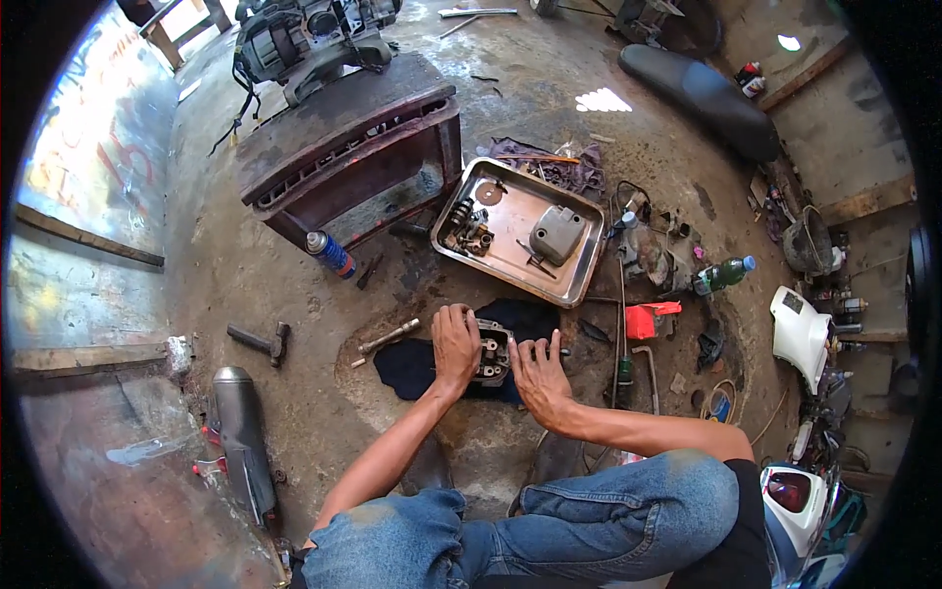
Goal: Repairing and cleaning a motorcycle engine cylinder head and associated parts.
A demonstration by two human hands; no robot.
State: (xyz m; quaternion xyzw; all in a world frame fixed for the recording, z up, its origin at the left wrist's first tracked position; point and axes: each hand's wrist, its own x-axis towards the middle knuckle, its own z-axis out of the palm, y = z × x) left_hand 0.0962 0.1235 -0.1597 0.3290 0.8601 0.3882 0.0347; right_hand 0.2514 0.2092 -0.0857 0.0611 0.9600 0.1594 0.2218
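Note:
A metal engine cylinder head (pixel 493 351) rests on a dark cloth (pixel 404 367) on the floor in front of me. My left hand (pixel 455 348) is closed against its left side, the fingers bent over that edge. Along the right side lies my right hand (pixel 542 380), its fingers apart and the nearest digit touching the part. A short dark rod end (pixel 565 351) shows just beyond those fingers; the rest of it is hidden. Left of the cloth are a socket wrench-like metal bar (pixel 391 336) and a small metal pin (pixel 358 363).
Beyond the cloth stands a metal tray (pixel 520 282) holding a grey cover (pixel 558 236) and small engine parts. Around it are a spray can (pixel 332 254), a red box (pixel 652 319) and a green bottle (pixel 724 276). A hammer (pixel 260 342) and an exhaust muffler (pixel 242 432) lie left.

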